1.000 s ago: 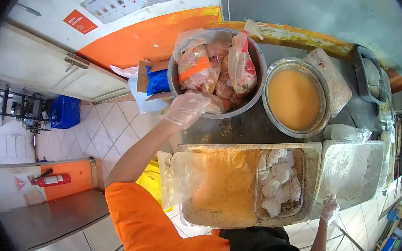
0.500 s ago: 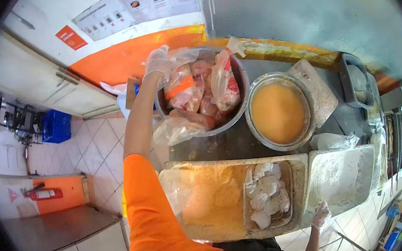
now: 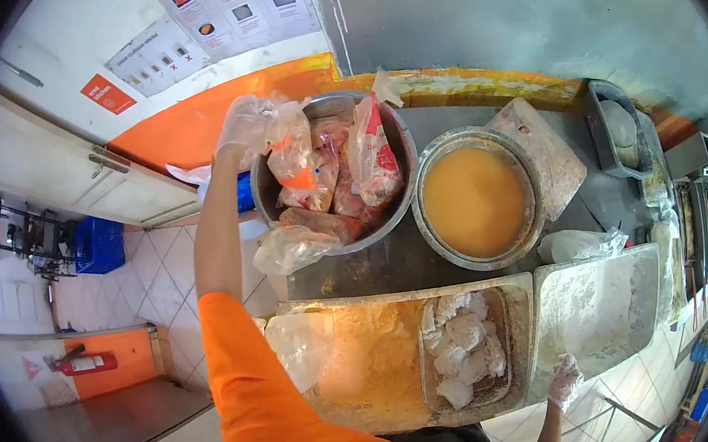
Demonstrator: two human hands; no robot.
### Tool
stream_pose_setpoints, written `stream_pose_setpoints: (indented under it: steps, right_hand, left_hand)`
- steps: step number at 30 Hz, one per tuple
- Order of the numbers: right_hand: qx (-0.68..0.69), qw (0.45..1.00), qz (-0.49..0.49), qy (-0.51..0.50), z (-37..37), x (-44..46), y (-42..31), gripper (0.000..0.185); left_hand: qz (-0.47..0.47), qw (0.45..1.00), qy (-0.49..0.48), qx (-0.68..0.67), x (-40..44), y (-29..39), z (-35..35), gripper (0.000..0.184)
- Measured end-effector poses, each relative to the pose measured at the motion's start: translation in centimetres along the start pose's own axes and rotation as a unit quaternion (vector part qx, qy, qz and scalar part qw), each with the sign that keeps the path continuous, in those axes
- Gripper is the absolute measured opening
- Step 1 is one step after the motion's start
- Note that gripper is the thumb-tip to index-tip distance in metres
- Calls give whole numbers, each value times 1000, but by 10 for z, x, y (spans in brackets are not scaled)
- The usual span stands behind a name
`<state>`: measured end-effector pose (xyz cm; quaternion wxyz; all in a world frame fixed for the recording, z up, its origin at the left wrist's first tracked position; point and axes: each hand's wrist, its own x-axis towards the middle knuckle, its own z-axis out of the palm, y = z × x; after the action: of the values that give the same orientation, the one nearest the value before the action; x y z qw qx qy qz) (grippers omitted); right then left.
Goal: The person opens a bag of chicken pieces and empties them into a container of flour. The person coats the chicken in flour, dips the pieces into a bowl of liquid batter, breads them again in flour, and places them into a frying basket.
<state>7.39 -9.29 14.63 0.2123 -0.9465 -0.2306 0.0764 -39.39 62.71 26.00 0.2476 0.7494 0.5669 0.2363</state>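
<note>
My left hand [image 3: 246,122], in a clear plastic glove, is closed on the top of a clear bag of raw meat [image 3: 295,154] with orange marks. This bag leans inside a large round metal bowl [image 3: 406,160], at its left side. Beside it in the bowl lie loose raw meat pieces [image 3: 350,196] and another bag with red print [image 3: 376,155]. My right hand [image 3: 565,381], gloved and dusted white, is at the near rim of a tub of white flour [image 3: 592,304]. Its fingers are curled together, with nothing visible in them.
A bowl of orange-brown liquid [image 3: 478,196] stands right of the meat bowl. A wire basket [image 3: 506,381] of white-coated pieces sits in a wide tub of yellowish breading [image 3: 375,347]. A grey bin [image 3: 606,141] stands at the back right, and a crumpled plastic bag [image 3: 578,244] lies by the flour tub.
My left hand has lifted the top of the orange-marked bag, which now stands more upright. The view has shifted slightly. My right hand stays by the flour tub.
</note>
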Motion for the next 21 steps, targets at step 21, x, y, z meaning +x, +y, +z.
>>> stream_pose_setpoints:
  steps: [21]
  right_hand:
    - [-35, 998, -4, -45, -5, 3, 0, 35]
  left_hand:
    - [172, 985, -19, -2, -69, 142, 4, 19]
